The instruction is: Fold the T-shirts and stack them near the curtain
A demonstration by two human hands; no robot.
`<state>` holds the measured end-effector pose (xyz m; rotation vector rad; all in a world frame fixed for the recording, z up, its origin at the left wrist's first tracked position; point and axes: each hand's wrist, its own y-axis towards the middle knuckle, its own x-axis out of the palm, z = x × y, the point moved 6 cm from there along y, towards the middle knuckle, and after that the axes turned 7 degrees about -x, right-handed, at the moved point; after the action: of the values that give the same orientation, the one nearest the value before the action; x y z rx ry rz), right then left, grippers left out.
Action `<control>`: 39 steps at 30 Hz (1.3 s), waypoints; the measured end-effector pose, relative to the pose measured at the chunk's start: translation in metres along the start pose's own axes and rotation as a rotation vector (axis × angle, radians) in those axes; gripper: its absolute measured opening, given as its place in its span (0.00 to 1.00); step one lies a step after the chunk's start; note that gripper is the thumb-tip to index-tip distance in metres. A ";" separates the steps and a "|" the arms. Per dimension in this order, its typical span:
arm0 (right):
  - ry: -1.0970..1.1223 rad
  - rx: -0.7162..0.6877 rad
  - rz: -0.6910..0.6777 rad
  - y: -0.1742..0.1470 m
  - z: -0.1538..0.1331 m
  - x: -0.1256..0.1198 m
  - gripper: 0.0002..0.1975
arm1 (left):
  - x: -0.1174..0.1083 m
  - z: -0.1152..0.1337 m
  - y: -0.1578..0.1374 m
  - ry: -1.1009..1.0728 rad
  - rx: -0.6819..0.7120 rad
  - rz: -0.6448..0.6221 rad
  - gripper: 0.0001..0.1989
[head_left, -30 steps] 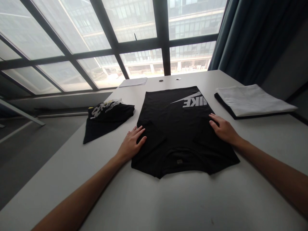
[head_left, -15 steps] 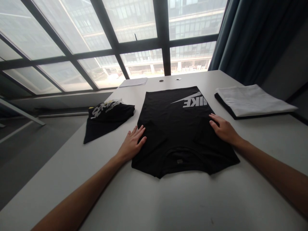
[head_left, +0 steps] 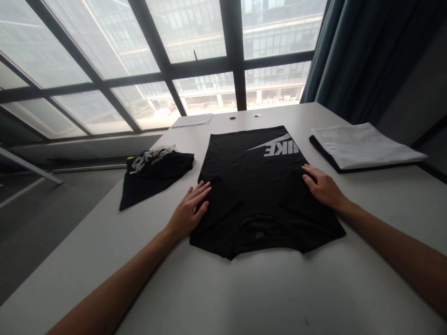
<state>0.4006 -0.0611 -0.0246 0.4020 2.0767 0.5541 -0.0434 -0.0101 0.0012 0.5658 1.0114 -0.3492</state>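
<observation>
Most room's on the near side tbh, the worktop (head_left: 265, 298) is bare between the forearms (head_left: 391, 246) right up to the collar of the black T-shirt (head_left: 254, 186). That shirt lies flat, so a hand could skim over its middle easily. Left's tighter: just a strip between it and the crumpled dark bundle (head_left: 157, 181), with the left hand (head_left: 188, 209) sitting at the near end. Right side has a slot before the folded white cloth (head_left: 366, 145), and the right hand (head_left: 324, 187) plugs its near end. Far side's open too, until papers (head_left: 192, 121) at far left and the window (head_left: 195, 32) behind.
</observation>
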 end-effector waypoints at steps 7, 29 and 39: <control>0.002 -0.179 -0.059 -0.001 -0.022 0.000 0.22 | 0.015 0.013 -0.007 0.104 0.102 -0.252 0.29; 0.124 -0.314 -0.158 -0.013 -0.063 -0.036 0.12 | -0.029 0.035 -0.037 -0.062 0.191 -0.408 0.16; 0.107 -0.506 -0.465 -0.095 -0.090 -0.060 0.18 | -0.023 0.027 -0.063 -0.065 0.290 -0.337 0.12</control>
<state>0.3491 -0.1913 0.0105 -0.4017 1.9486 0.7918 -0.0690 -0.0769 0.0149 0.6393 1.0003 -0.8180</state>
